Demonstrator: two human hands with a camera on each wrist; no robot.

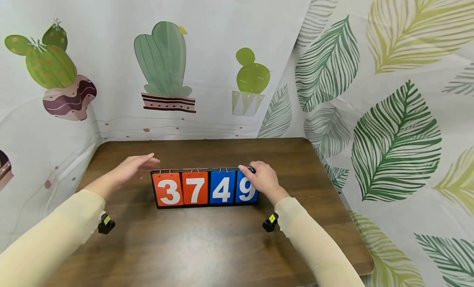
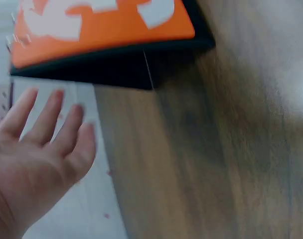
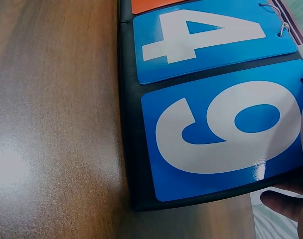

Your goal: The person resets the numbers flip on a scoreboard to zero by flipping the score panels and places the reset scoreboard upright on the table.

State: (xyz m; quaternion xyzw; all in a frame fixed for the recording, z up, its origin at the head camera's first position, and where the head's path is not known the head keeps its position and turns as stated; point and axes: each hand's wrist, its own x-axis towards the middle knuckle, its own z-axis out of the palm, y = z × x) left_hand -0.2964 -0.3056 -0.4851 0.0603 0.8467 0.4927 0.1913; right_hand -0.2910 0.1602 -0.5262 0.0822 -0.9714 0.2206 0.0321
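Observation:
A tabletop flip scoreboard stands on the table, its ring-bound cards reading 3 and 7 on red, 4 and 9 on blue. At its upper right corner my right hand grips the top edge, thumb in front near the 9 card and fingers behind. In the right wrist view only part of this hand shows, at the right edge. My left hand hovers just off the scoreboard's left end, holding nothing. In the left wrist view its fingers are spread and apart from the black frame.
The brown wooden table has rounded corners. Behind it hangs a white curtain printed with cacti, and a leaf-patterned one hangs along the right side. Small black wrist cameras sit at both cuffs.

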